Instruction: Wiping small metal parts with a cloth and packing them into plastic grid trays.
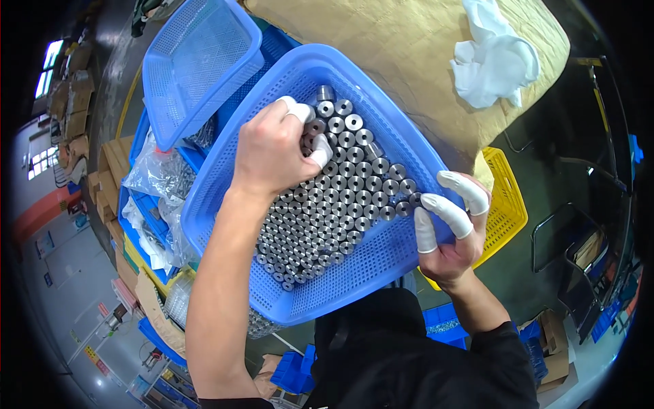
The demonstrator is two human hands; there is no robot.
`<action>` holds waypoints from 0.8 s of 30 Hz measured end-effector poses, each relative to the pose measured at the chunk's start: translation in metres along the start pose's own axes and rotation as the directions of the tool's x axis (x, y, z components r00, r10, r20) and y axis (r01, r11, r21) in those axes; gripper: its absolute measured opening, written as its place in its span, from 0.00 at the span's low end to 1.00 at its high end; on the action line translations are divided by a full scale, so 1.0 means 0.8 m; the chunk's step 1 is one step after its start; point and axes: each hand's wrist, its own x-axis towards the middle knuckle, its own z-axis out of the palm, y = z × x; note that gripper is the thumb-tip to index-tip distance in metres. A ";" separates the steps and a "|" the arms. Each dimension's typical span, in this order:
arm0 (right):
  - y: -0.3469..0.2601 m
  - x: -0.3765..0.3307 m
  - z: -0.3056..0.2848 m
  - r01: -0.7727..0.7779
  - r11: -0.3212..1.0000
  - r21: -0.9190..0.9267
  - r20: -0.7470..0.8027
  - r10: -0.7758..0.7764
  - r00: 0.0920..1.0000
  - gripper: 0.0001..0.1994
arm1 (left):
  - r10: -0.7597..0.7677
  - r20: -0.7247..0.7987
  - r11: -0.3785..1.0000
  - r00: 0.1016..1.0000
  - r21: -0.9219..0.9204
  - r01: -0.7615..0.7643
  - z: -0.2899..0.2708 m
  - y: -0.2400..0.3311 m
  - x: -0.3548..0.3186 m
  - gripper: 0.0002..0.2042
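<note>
Bright windows (48,69) glow at far left. A yellow line (127,103) runs along the grey floor (111,76); a dark chair (578,281) stands right.

No lettering can be read here. A yellow sign (97,360) and a small red sign (103,309) show at lower left, their markings too small to make out.

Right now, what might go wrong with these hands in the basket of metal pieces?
The left hand reaches among closely packed metal pieces; a nudge might disturb their rows. The right hand has its covered fingertips beside pieces near the wall of the blue basket; one could get pinched.
</note>
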 end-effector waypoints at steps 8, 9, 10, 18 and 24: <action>-0.064 0.008 -0.011 0.049 0.979 0.198 0.112 -0.072 0.991 0.23 | 0.004 -0.151 0.969 0.989 -0.245 -0.041 -0.102 0.116 -0.063 0.12; -0.073 0.006 -0.005 0.034 0.966 0.256 0.154 -0.076 0.985 0.23 | -0.010 -0.138 0.970 0.990 -0.241 -0.024 -0.113 0.128 -0.073 0.12; -0.079 0.003 0.004 0.070 0.939 0.336 0.131 -0.120 0.984 0.23 | -0.023 -0.117 0.977 0.993 -0.213 -0.002 -0.122 0.135 -0.084 0.12; -0.154 -0.051 0.027 -0.259 0.634 0.729 0.308 0.035 0.951 0.19 | -0.201 -0.148 0.966 0.968 -0.192 0.172 -0.173 0.167 -0.183 0.16; -0.202 -0.082 0.034 -0.580 0.240 0.778 0.586 0.054 0.809 0.17 | -0.363 -0.160 0.889 0.918 -0.356 0.289 -0.200 0.171 -0.252 0.18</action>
